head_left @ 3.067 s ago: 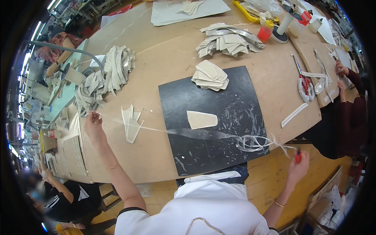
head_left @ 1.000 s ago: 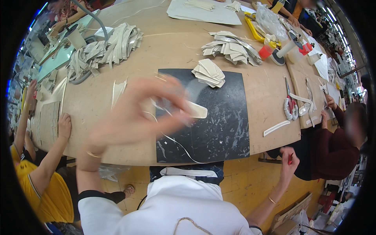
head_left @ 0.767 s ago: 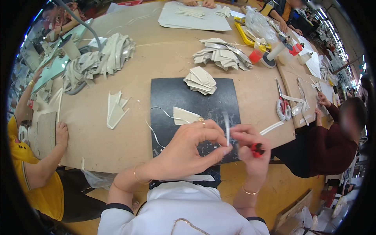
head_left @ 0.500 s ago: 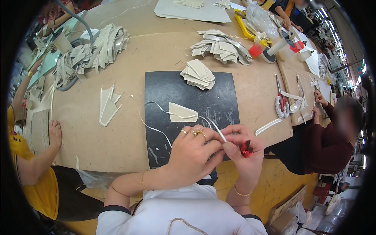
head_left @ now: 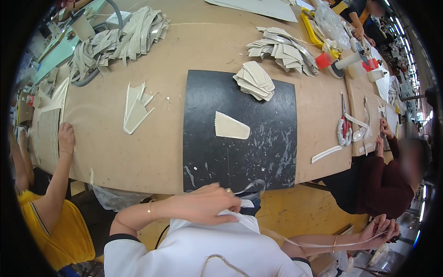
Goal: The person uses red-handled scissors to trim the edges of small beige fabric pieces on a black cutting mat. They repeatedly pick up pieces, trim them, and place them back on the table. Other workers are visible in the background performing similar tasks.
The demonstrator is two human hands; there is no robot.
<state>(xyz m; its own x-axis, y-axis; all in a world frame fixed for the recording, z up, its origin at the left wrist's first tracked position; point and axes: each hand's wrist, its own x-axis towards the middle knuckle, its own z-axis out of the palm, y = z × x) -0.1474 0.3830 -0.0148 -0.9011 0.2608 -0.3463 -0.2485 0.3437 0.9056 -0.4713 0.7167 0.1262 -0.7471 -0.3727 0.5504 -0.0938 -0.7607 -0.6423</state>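
Your shirt hid part of the pale strip (head_left: 318, 243); your left hand (head_left: 207, 208) and right hand (head_left: 380, 229) pinched its ends closed.

A long tan worktable (head_left: 184, 51) carries a scuffed black cutting mat (head_left: 240, 152), heaps of pale cut pieces (head_left: 281, 48), a flat wedge-shaped piece (head_left: 134, 108), and red-handled scissors (head_left: 342, 125).

A workshop: long workbench (head_left: 152, 152) strewn with cut pieces (head_left: 254, 81), scissors (head_left: 344, 124), workers alongside
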